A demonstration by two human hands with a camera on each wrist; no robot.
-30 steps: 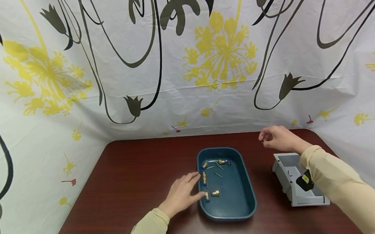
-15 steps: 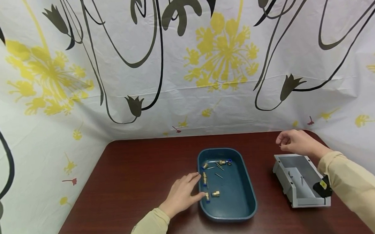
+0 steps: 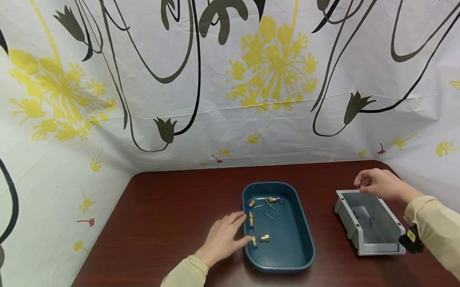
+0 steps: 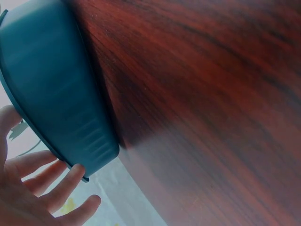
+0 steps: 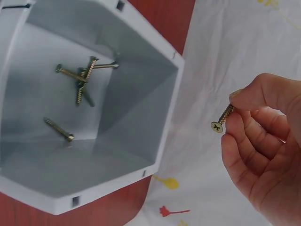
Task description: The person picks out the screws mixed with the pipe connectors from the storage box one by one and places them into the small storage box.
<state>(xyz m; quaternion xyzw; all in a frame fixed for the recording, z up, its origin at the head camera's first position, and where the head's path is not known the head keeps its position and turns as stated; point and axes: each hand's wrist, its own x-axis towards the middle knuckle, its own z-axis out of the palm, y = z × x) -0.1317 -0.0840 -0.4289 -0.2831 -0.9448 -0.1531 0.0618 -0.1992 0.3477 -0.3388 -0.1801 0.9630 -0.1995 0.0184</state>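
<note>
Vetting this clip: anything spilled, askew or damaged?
Nothing stands out. The blue tray and grey bin sit upright, brass fittings lie inside the tray, and the right hand pinches a screw.

The head camera is looking forward and down from farthest off, sharing the blue tray [image 3: 290, 243] with the left wrist view and the gray bin [image 5: 136, 103] with the right. The wrist cameras are sitting close, facing the tray's outer wall and the bin's inside.
</note>
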